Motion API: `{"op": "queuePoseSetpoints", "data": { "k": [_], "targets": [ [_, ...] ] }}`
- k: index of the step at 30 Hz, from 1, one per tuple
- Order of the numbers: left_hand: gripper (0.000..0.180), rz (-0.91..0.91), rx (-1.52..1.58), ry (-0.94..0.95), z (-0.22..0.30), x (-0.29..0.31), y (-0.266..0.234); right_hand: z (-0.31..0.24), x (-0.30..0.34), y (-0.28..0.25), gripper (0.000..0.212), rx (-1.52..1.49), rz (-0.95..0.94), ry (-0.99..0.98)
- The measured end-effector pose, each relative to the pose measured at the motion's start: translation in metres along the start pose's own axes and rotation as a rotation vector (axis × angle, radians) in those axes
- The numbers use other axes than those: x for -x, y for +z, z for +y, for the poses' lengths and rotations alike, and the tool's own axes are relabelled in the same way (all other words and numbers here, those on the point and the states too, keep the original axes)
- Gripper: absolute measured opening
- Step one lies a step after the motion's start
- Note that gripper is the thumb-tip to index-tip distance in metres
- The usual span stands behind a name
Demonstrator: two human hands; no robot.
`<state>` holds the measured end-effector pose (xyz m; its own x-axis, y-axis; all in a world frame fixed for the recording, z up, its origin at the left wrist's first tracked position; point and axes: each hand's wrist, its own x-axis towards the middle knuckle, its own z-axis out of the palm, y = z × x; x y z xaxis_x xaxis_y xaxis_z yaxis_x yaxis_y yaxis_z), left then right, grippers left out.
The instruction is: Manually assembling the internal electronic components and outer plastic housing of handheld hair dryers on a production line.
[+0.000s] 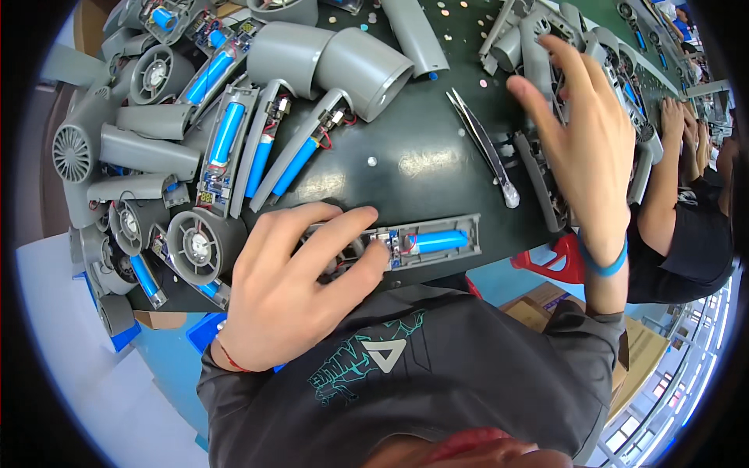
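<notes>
At the near edge of the dark green table lies an opened grey handheld-fan housing (pixel 473 234). A blue battery (pixel 439 241) and a small circuit board sit inside its handle. My left hand (pixel 300 285) is curled over the round end of this housing, fingertips beside the board, and covers most of that end. My right hand (pixel 591 140) is raised at the right, thumb and fingers apart, with nothing visible in it. Beneath and beyond its fingers are grey shell pieces (pixel 537 54). A pair of tweezers (pixel 485 144) lies on the table to the left of my right hand.
Grey fan bodies (pixel 156 148) with batteries and boards crowd the left. Two large grey fan heads (pixel 363 74) stand at the back, near a grey shell (pixel 413 35). A red stool (pixel 552 261) is below the table's right edge. Another person's arm (pixel 663 183) rests farther right.
</notes>
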<state>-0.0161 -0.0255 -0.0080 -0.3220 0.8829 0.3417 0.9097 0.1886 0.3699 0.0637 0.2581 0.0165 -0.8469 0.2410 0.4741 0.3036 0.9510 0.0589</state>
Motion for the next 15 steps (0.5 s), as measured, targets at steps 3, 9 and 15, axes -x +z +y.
{"op": "queuePoseSetpoints", "data": {
  "k": [3, 9, 15],
  "targets": [
    [0.040, -0.023, 0.003, -0.062, 0.006, -0.006, 0.000, 0.011, -0.014, 0.019, 0.047, 0.175, -0.216, 0.052],
    [0.040, 0.015, 0.041, -0.097, 0.008, -0.007, 0.000, 0.027, -0.017, -0.004, 0.052, -0.185, 0.018, 0.155],
    [0.038, 0.091, 0.027, -0.109, 0.005, -0.006, 0.008, -0.002, 0.000, -0.023, 0.052, -0.776, -0.259, 0.270]
  ]
}}
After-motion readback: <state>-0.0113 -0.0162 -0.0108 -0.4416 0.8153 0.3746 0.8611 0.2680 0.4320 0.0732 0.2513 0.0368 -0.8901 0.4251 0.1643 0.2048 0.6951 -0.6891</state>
